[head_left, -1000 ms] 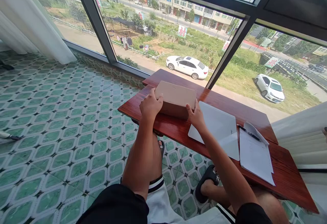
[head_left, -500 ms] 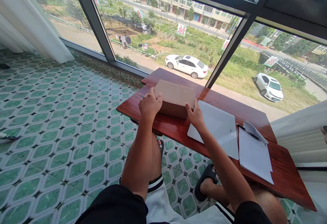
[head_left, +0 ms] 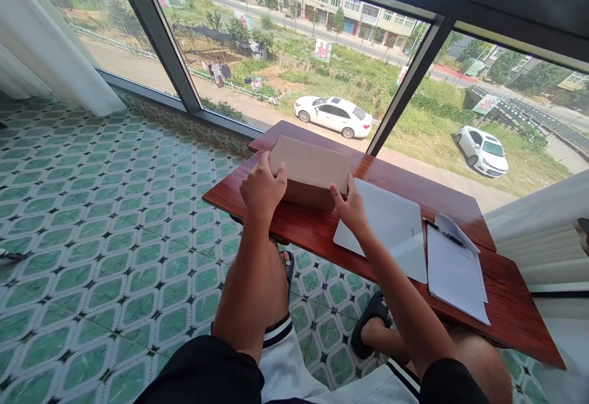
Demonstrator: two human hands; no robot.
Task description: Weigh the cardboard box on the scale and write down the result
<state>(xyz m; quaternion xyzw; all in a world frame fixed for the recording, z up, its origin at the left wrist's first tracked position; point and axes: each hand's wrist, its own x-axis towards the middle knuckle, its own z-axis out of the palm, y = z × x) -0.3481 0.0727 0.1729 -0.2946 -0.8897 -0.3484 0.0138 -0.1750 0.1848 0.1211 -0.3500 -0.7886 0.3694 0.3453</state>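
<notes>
One cardboard box (head_left: 309,164), left hand (head_left: 263,188) and right hand (head_left: 350,206) at opposite ends, fingers (head_left: 281,172) grasping it (silver laptop (head_left: 386,223) beside).

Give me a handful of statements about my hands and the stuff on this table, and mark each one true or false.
1. The left hand and right hand grip the cardboard box. True.
2. The box's upper face gapes open. False: it is closed.
3. A silver laptop lies between the box and the papers. True.
4. The left hand rests on the laptop. False: it is on the box.
5. A dark pen lies on the papers. True.
</notes>
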